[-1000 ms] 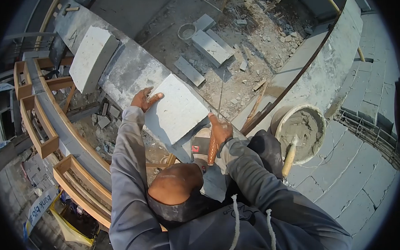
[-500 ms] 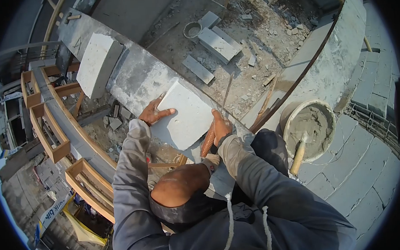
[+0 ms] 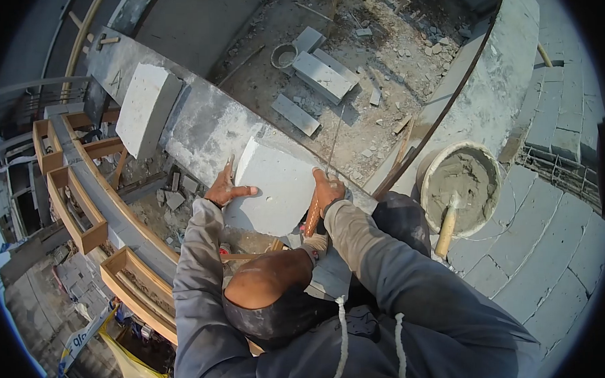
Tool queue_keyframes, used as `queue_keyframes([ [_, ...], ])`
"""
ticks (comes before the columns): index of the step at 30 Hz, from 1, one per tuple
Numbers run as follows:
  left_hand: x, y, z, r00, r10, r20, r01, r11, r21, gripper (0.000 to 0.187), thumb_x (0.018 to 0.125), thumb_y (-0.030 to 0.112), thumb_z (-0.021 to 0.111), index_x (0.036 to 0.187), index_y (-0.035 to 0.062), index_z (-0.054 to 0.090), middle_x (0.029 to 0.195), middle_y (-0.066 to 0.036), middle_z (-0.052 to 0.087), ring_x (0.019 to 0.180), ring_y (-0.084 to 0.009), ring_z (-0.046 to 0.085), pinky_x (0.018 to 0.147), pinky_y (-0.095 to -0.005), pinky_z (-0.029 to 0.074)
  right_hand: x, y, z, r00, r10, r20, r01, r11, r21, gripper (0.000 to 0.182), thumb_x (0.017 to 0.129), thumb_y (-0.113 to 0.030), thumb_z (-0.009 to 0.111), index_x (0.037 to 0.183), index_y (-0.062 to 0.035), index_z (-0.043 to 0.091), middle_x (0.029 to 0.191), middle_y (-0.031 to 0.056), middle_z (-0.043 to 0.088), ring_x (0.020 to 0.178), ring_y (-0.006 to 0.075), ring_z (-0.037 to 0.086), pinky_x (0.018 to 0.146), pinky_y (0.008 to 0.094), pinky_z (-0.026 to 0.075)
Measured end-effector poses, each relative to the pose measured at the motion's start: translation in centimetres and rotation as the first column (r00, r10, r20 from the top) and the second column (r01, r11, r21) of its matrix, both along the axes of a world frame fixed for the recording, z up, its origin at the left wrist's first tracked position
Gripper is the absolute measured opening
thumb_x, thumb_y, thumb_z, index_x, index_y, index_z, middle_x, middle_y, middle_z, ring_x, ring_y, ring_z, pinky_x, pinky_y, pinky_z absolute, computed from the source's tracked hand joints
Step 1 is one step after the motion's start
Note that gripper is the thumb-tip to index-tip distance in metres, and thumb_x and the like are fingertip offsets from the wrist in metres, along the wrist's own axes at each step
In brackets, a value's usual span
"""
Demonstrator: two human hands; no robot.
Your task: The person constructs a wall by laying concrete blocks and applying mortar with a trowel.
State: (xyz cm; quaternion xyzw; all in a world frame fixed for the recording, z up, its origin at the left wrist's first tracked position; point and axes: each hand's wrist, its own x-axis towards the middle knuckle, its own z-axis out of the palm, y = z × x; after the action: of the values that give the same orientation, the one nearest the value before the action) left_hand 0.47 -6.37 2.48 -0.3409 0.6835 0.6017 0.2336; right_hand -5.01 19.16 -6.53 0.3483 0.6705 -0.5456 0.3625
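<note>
A pale lightweight concrete block (image 3: pixel 272 190) lies on the top of the grey wall (image 3: pixel 208 122) in front of me, between my hands. At its left edge is my left hand (image 3: pixel 227 187), thumb over the upper face and the other fingers along the side. My right hand (image 3: pixel 328 190) grips the opposite edge, its fingertips near the upper right corner. Below the right hand shows a brown textured thing (image 3: pixel 312 215), next to my ankle; I cannot make out what it is. The underside of the block is hidden.
Another pale block (image 3: pixel 149 109) stands farther along the wall, with a hammer (image 3: pixel 108 41) beyond it. To my right, a mortar bucket (image 3: pixel 426 183) holds a wooden-handled trowel (image 3: pixel 446 231). Wooden frames (image 3: pixel 80 205) are at left. Blocks (image 3: pixel 323 76) and rubble lie on the lower floor.
The block has turned slightly anticlockwise, and its near edge sits a little lower in view. Both hands have stayed on it, with my left fingers more spread. The view has shifted slightly.
</note>
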Motion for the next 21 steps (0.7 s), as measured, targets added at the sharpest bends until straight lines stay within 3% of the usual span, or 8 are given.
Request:
queue_keyframes([
  [2, -1.0, 0.4, 1.8, 0.955, -0.295, 0.04, 0.297, 0.949, -0.105, 0.098, 0.053, 0.045, 0.083, 0.131, -0.0005, 0.047, 0.126, -0.025, 0.051, 0.118, -0.0334, 0.05, 0.094, -0.0409, 0.043, 0.6, 0.2, -1.9, 0.994, -0.09, 0.065, 0.085, 0.993, 0.086, 0.065, 0.071, -0.048, 0.069, 0.104, 0.0058, 0.054, 0.091, 0.0165, 0.058, 0.074, 0.0267, 0.056, 0.07, 0.0391, 0.045],
  [5, -2.2, 1.8, 4.9, 0.913, -0.397, 0.092, 0.405, 0.86, -0.309, 0.107, 0.052, 0.05, 0.08, 0.134, -0.0061, 0.038, 0.116, -0.027, 0.054, 0.113, -0.0356, 0.05, 0.092, -0.0437, 0.041, -2.4, -0.2, 4.1, 0.971, -0.207, 0.121, 0.198, 0.977, 0.078, 0.082, 0.066, -0.05, 0.074, 0.118, 0.0075, 0.05, 0.113, 0.0209, 0.057, 0.102, 0.0319, 0.055, 0.085, 0.0363, 0.044],
  [7, -2.4, 3.1, 6.6, 0.923, -0.344, 0.175, 0.382, 0.754, -0.534, 0.108, 0.051, 0.051, 0.08, 0.133, -0.0055, 0.04, 0.111, -0.027, 0.053, 0.108, -0.0382, 0.05, 0.092, -0.0446, 0.041, -3.8, -0.5, 3.6, 0.977, -0.152, 0.149, 0.131, 0.981, 0.144, 0.08, 0.064, -0.048, 0.077, 0.115, 0.0074, 0.049, 0.111, 0.0213, 0.057, 0.099, 0.0311, 0.054, 0.085, 0.0361, 0.043],
  [9, -2.7, 3.6, 7.4, 0.922, -0.375, 0.094, 0.29, 0.51, -0.81, 0.108, 0.051, 0.052, 0.08, 0.135, -0.0016, 0.039, 0.112, -0.026, 0.05, 0.106, -0.0393, 0.047, 0.094, -0.0467, 0.038, -4.5, -0.8, 1.4, 1.0, -0.012, 0.002, 0.012, 0.988, -0.156, 0.081, 0.063, -0.051, 0.076, 0.111, 0.0087, 0.051, 0.11, 0.0218, 0.056, 0.098, 0.0302, 0.054, 0.085, 0.036, 0.043],
  [13, -3.6, 4.6, 4.7, 0.879, -0.456, 0.141, 0.27, 0.231, -0.935, 0.117, 0.045, 0.048, 0.086, 0.139, 0.0044, 0.033, 0.119, -0.025, 0.043, 0.11, -0.0376, 0.042, 0.091, -0.0491, 0.031, -9.7, -1.7, 4.4, 0.863, 0.391, -0.32, -0.416, 0.909, -0.012, 0.076, 0.066, -0.051, 0.072, 0.103, 0.0131, 0.055, 0.099, 0.0216, 0.061, 0.092, 0.0277, 0.059, 0.079, 0.0337, 0.047],
  [15, -4.4, 5.8, 4.1, 0.89, -0.438, 0.124, 0.257, 0.258, -0.931, 0.119, 0.043, 0.046, 0.087, 0.139, 0.0043, 0.031, 0.121, -0.026, 0.042, 0.11, -0.0387, 0.042, 0.092, -0.0501, 0.029, -15.0, -0.7, 12.6, 0.665, 0.562, -0.492, -0.665, 0.746, -0.047, 0.064, 0.069, -0.044, 0.071, 0.1, 0.0094, 0.058, 0.09, 0.0195, 0.063, 0.084, 0.0265, 0.061, 0.076, 0.0345, 0.047],
  [19, -3.5, 6.7, 3.6, 0.919, -0.389, 0.057, 0.181, 0.288, -0.94, 0.115, 0.047, 0.045, 0.084, 0.14, 0.0031, 0.029, 0.125, -0.025, 0.042, 0.116, -0.0395, 0.04, 0.098, -0.0517, 0.027, -19.2, 1.0, 13.4, 0.61, 0.533, -0.586, -0.699, 0.711, -0.081, 0.048, 0.072, -0.037, 0.066, 0.095, 0.0044, 0.061, 0.084, 0.0182, 0.064, 0.077, 0.025, 0.061, 0.073, 0.0348, 0.047],
  [21, -2.8, 6.8, 2.9, 0.919, -0.393, -0.005, 0.132, 0.322, -0.938, 0.112, 0.05, 0.044, 0.081, 0.14, 0.0024, 0.029, 0.127, -0.026, 0.041, 0.119, -0.0405, 0.039, 0.101, -0.0517, 0.026, -17.7, 2.2, 11.8, 0.475, 0.594, -0.65, -0.726, 0.682, 0.092, 0.035, 0.072, -0.03, 0.062, 0.088, 0.002, 0.061, 0.081, 0.0182, 0.063, 0.073, 0.0226, 0.059, 0.07, 0.0345, 0.047],
])
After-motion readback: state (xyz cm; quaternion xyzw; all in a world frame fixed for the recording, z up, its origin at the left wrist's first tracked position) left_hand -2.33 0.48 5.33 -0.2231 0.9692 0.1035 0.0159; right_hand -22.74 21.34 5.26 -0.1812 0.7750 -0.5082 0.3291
